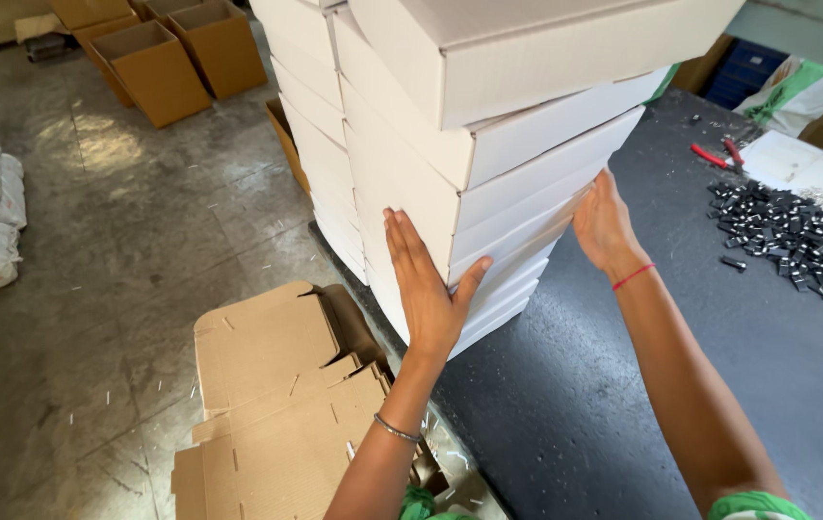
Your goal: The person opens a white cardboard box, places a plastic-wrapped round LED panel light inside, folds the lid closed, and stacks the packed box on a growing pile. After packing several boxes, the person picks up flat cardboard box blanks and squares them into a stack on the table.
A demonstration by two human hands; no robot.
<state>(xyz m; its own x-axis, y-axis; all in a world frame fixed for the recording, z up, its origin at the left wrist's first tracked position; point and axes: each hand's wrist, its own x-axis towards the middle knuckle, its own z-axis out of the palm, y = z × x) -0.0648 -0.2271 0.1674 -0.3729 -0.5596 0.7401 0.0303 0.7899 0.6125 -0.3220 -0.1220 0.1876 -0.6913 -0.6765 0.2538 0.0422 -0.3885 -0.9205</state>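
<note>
Pressing in from both sides: left hand point(428, 289) lies flat on the near-left face of the stack of white boxes point(469, 193), fingers extended and together, thumb hooked round the near corner. Right hand point(604, 226) lies flat on the right face, fingers straight, tips tucked against the box edges. Neither hand is clenched and neither grips anything; both are open palms squeezing the stack between them.

Location: the stack stands on the near-left edge of the dark table point(623, 385), right at the corner. A second white stack point(310, 116) stands just behind it, touching or nearly so.

Progress, my read: the boxes are already folded and piled high, top out of view. Lower boxes sit slightly skewed, edges fanned out at the right side, so squaring up isn't finished. Flat brown cardboard blanks point(276, 404) lie on the floor below, still unfolded.

Orientation: stack's long axis is vertical, leaning a bit toward the camera by perspective. Each box lies flat, long side running away toward the upper right.

Small black parts point(787, 236) and red-handled pliers point(715, 154) lie on the table's far right, well apart from the hands.
</note>
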